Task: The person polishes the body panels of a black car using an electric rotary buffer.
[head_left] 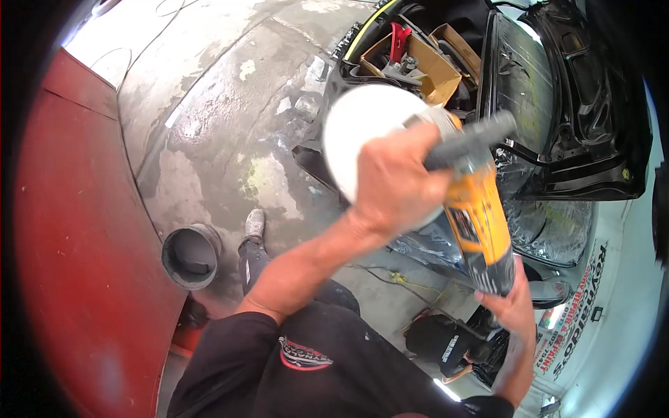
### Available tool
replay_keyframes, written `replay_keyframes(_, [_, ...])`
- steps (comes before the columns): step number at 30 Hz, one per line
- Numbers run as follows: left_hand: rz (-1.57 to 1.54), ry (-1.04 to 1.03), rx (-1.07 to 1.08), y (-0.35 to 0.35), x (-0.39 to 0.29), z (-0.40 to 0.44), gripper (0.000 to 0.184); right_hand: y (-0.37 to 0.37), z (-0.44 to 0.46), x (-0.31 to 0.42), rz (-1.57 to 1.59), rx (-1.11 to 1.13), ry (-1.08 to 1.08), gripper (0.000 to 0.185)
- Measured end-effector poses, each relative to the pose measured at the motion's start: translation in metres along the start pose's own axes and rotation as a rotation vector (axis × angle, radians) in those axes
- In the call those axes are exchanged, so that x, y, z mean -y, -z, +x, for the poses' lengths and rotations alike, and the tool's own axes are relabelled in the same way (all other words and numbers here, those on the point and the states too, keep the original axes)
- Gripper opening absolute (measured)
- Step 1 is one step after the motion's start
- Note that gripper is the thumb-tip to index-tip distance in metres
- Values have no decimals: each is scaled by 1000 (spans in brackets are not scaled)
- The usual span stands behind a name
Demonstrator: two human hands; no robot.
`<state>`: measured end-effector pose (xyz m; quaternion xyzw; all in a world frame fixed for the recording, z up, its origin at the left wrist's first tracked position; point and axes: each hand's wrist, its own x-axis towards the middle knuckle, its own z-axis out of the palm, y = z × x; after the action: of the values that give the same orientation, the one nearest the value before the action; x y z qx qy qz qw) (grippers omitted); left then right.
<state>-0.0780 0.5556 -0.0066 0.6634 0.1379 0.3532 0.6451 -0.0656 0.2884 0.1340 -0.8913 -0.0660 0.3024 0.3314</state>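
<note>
A yellow-and-black power polisher [481,216] is held in the air before my body, tilted. My left hand [401,174] is closed at its front end, with fingers around the black side handle [474,139]. The rear of the polisher's body rests in my right hand [512,299], whose fingers are wrapped around it and partly hidden. A round white polishing pad [369,118] is mounted at the head and partly covered by my left hand. The hands and pad are slightly blurred.
A grey bucket [191,258] stands by a red panel [77,230]. An open car trunk with a cardboard box [435,73] and a raised black lid [582,104] is at upper right. Another person in a black cap [439,341] is low at right. Cords [397,276] cross the floor.
</note>
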Motion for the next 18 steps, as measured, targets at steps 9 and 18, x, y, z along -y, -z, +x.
replay_keyframes(9, [-200,-178,51,-67,18,-73,27,-2,-70,-86,-174,-240,-71,76])
replay_keyframes(18, [-1,57,-194,68,51,-114,14,-54,-40,5,-656,3,-45,93])
